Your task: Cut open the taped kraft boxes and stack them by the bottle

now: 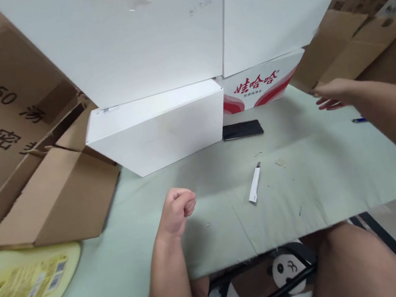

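Note:
My left hand (181, 209) is closed in a fist over the front of the pale green table, and no object shows in it. Out to the right, my right hand (332, 94) has its fingers loosely apart, close to the flap of a brown carton (340, 45); whether it touches the carton I cannot tell. Between the hands lies a white utility knife (255, 184) with its tip pointing away from me. A dark phone (242, 130) rests flat behind it, beside a white box (163, 138).
Large white boxes (124, 45) stand at the back above a white-and-red printed carton (262, 83). An open brown carton (53, 193) and a yellow jug (32, 280) occupy the left side. A blue pen (359, 120) lies near my right forearm. Small scraps dot the tablecloth (219, 244).

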### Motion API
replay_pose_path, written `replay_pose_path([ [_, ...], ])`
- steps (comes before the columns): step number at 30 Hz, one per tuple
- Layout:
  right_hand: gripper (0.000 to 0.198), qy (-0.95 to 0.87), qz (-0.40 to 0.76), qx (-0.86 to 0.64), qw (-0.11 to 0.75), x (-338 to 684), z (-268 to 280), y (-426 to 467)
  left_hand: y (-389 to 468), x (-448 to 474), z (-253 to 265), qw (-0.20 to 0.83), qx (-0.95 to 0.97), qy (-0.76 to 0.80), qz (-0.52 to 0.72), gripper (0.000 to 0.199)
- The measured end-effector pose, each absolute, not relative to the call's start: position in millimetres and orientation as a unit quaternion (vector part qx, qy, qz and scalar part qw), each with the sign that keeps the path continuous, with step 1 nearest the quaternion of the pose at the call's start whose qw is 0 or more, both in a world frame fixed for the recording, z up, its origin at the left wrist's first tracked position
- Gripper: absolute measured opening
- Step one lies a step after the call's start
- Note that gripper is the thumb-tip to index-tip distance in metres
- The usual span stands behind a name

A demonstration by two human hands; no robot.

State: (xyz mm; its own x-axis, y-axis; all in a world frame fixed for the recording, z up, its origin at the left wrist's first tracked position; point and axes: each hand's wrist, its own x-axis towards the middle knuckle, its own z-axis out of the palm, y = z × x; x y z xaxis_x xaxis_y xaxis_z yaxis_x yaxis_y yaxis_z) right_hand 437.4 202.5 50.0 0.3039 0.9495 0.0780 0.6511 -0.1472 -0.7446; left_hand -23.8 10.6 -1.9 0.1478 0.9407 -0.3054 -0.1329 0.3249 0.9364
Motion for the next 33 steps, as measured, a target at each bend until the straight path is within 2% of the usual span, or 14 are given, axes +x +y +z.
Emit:
replay_pose_path([
  [4,0.038,-0.611,0.220,-0.746,0.146,388.2,61.6,167.8,-1.1,-31.2,8.0,0.634,0.392,0.477,0.466,0.051],
  [8,0.022,-0.765,0.158,-0.620,0.072,291.7,86.2,139.8,-18.0,-47.1,23.0,0.603,0.366,0.456,0.544,0.047],
  [11,0.004,-0.857,0.124,-0.498,0.050,197.4,101.5,109.2,-33.3,-66.6,34.3,0.565,0.344,0.442,0.606,0.046],
  [12,0.006,-0.881,0.116,-0.457,0.049,164.3,105.8,98.1,-38.6,-73.9,37.3,0.550,0.336,0.439,0.625,0.046],
  [16,0.026,-0.943,0.093,-0.316,0.051,33.1,121.9,63.4,-56.8,-104.0,42.2,0.499,0.305,0.432,0.687,0.045],
  [19,0.038,-0.977,0.020,-0.200,0.071,-54.6,126.7,54.5,-65.5,-124.8,40.5,0.475,0.286,0.432,0.712,0.042],
  [22,0.060,-0.990,-0.027,-0.129,0.048,-124.5,115.3,57.1,-72.4,-142.6,38.1,0.464,0.275,0.433,0.723,0.043],
  [24,0.076,-0.994,-0.067,-0.083,0.027,-158.5,100.4,61.4,-77.2,-152.4,37.4,0.460,0.272,0.422,0.732,0.045],
  [26,0.081,-0.993,-0.102,-0.056,0.016,-181.1,85.2,65.7,-82.0,-160.0,37.1,0.458,0.271,0.402,0.745,0.047],
  [33,0.065,-0.989,-0.145,-0.016,0.027,-178.2,71.3,78.3,-94.6,-167.5,41.9,0.444,0.278,0.356,0.774,0.046],
])
